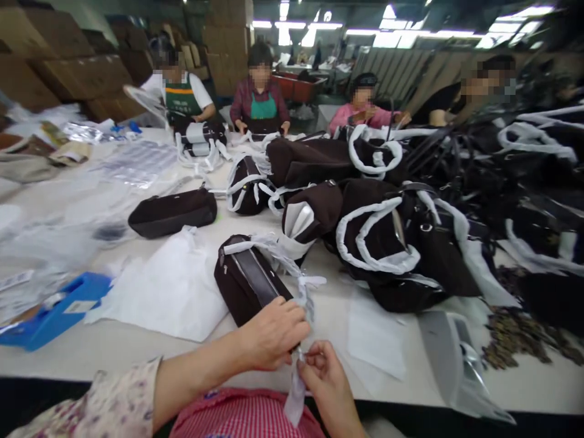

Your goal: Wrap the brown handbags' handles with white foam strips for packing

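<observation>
A dark brown handbag (249,280) lies on its side in front of me, its straps wrapped in white paper. My left hand (278,331) is closed at the bag's near end, around a part of it that my fingers mostly hide. Close by on the right, my right hand (326,371) pinches a strip of thin white wrapping paper (295,395) between thumb and fingers. The strip's loose end hangs down past the table edge, over a red checked apron (241,413).
More dark bags with white-wrapped handles (378,237) are piled to the right. White paper sheets (159,292) and a blue tray (59,310) lie left. Small bronze-coloured pieces (515,340) lie right. Several co-workers (260,97) are across the table.
</observation>
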Demonstrator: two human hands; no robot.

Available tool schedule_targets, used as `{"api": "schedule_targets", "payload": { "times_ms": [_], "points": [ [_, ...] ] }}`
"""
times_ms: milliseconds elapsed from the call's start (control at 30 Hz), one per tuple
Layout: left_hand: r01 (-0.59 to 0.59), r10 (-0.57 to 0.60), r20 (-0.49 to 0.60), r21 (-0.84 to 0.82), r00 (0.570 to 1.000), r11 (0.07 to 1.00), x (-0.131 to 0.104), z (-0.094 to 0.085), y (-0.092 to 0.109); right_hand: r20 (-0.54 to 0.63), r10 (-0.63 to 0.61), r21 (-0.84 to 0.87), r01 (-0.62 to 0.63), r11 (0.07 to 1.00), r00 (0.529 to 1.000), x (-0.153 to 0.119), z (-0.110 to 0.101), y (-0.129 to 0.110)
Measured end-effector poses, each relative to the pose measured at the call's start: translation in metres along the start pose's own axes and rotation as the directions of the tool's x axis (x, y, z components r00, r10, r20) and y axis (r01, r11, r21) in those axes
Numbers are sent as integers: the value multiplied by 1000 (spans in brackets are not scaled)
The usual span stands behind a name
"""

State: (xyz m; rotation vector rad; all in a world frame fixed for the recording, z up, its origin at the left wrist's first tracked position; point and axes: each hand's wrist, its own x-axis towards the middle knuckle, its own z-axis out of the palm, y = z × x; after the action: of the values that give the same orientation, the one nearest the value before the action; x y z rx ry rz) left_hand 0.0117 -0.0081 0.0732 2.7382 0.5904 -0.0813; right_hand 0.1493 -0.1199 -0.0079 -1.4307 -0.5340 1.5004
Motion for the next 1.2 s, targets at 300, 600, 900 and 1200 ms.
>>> {"api": "schedule_targets", "payload": {
  "times_ms": [300,600,900,1200],
  "points": [
    [-276,271,-56,-224,961,935,5,39,-47,6,70,123,-70,990,998,-9,-4,3],
    [-243,219,-107,-397,970,885,18,43,-54,-36,-26,142,31,989,999,-4,-10,-6],
    [-81,28,-128,-428,991,900,27,46,-36,2,-8,150,8,989,1000,0,-17,-4],
    [-336,292,-210,-217,933,917,10,52,-38,34,50,382,-59,922,998,0,-19,16]
  ]
}}
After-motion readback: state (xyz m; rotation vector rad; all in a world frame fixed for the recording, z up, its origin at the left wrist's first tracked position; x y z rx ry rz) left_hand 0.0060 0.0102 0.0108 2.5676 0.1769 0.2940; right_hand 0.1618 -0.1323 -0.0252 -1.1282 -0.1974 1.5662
